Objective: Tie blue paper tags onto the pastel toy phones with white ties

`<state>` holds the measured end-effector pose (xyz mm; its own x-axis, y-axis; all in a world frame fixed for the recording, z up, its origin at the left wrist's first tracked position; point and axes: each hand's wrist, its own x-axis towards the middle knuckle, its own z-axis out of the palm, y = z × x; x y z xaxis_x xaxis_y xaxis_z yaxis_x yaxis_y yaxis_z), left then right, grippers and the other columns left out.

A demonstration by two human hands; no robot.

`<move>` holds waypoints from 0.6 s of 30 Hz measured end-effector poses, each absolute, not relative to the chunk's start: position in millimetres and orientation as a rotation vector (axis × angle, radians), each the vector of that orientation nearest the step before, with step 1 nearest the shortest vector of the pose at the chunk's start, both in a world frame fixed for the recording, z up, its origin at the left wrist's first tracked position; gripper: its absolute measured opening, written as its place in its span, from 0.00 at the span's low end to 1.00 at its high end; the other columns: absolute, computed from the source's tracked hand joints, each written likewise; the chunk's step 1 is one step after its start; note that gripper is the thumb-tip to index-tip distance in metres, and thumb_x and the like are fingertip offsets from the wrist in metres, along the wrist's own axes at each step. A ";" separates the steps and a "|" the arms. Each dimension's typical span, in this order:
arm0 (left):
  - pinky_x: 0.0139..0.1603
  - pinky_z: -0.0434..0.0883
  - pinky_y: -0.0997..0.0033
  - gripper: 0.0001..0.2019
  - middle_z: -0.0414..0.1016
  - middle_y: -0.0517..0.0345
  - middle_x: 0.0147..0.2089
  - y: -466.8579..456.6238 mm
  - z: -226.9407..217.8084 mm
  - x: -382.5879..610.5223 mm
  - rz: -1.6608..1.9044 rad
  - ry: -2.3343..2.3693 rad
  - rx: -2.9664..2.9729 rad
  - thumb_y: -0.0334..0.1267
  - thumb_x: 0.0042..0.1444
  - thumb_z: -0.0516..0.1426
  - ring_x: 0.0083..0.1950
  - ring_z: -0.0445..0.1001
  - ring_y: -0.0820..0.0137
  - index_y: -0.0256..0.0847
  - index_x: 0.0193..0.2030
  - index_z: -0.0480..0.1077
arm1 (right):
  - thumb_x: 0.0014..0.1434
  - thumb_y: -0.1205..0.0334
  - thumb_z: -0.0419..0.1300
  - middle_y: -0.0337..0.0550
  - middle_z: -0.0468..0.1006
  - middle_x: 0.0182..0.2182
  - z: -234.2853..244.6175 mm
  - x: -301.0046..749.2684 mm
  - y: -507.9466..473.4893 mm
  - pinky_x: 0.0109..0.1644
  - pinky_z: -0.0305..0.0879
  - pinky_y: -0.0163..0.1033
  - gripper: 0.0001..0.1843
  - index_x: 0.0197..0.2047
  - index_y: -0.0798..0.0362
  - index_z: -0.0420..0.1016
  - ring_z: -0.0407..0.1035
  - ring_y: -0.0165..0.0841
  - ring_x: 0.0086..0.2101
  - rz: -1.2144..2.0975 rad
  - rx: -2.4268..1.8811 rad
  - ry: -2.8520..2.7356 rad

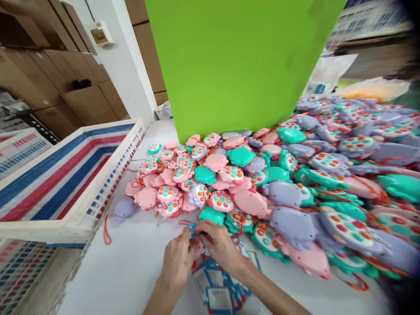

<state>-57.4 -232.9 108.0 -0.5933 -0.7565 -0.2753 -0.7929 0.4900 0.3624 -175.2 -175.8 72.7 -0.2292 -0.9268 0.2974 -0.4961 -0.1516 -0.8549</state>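
One green panel, two hands, one pink toy between

Two hands, perhaps 100 toys

Factory-type wkshp: stacked cardbd ctns, plastic crate, toy pile.

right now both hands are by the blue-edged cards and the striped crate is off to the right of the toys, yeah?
Not quite: the striped crate is off to the left of the toys, as the head view shows. The left hand and right hand are by the blue-edged cards.
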 end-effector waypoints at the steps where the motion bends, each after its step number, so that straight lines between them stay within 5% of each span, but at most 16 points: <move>1: 0.30 0.61 0.73 0.15 0.76 0.51 0.32 -232.4 107.1 -57.2 0.702 2.629 -1.383 0.33 0.54 0.48 0.35 0.74 0.62 0.38 0.48 0.63 | 0.49 0.79 0.50 0.39 0.72 0.29 72.4 -174.0 -175.2 0.35 0.64 0.34 0.14 0.31 0.53 0.71 0.68 0.30 0.31 -1.362 -1.593 1.696; 11: 0.20 0.59 0.78 0.28 0.66 0.67 0.17 -243.8 92.7 -46.0 1.453 2.592 -1.336 0.27 0.47 0.47 0.17 0.63 0.74 0.32 0.59 0.52 | 0.50 0.77 0.51 0.42 0.73 0.32 62.2 -170.5 -163.0 0.36 0.65 0.35 0.13 0.36 0.53 0.69 0.68 0.31 0.32 -1.424 -1.464 1.787; 18: 0.17 0.58 0.79 0.21 0.64 0.68 0.15 -246.9 98.2 -48.6 1.607 2.558 -1.268 0.25 0.45 0.46 0.14 0.62 0.75 0.38 0.48 0.63 | 0.50 0.76 0.50 0.41 0.73 0.29 59.2 -168.4 -159.5 0.35 0.65 0.35 0.13 0.32 0.53 0.70 0.69 0.32 0.31 -1.400 -1.482 1.733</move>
